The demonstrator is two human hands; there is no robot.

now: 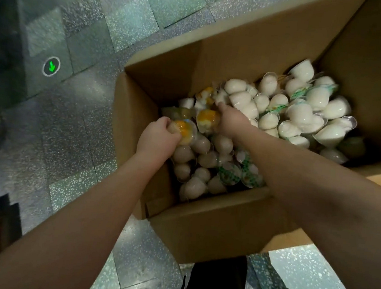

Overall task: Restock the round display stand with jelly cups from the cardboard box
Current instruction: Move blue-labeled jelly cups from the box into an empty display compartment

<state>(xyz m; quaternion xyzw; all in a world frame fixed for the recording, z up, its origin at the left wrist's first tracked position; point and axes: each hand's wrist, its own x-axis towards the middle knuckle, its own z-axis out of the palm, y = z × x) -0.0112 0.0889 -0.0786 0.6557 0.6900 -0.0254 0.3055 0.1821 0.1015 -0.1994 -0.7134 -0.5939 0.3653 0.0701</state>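
**Both hands in the box of jelly cups**

A speckled terrazzo floor [71, 146] is seen across the left side and along the bottom of the view. An open cardboard box [211, 231] is set on it, filling the area from 12 to 4 o'clock, with its flaps folded outward. The box is heaped with jelly cups: a pile of white cups [305, 111] is found toward 2 o'clock, a cluster of brownish cups [196, 166] near the centre toward 6 o'clock, and a few cups with green-patterned lids [235, 175] just beside the brown ones. The round display stand is not shown.

Two bare forearms are extended into the box from 7 and 4 o'clock. The left hand [157, 138] is curled round an orange-filled jelly cup [184, 129] at the box's 9 o'clock side, above the brown cluster. The right hand [229, 120] is pressed down among the cups at the centre, its fingers closed on another orange cup [207, 119], though the grip is partly hidden and blurred.

A round green arrow marker [51, 66] is set in the floor at 9 o'clock, well apart from the box.
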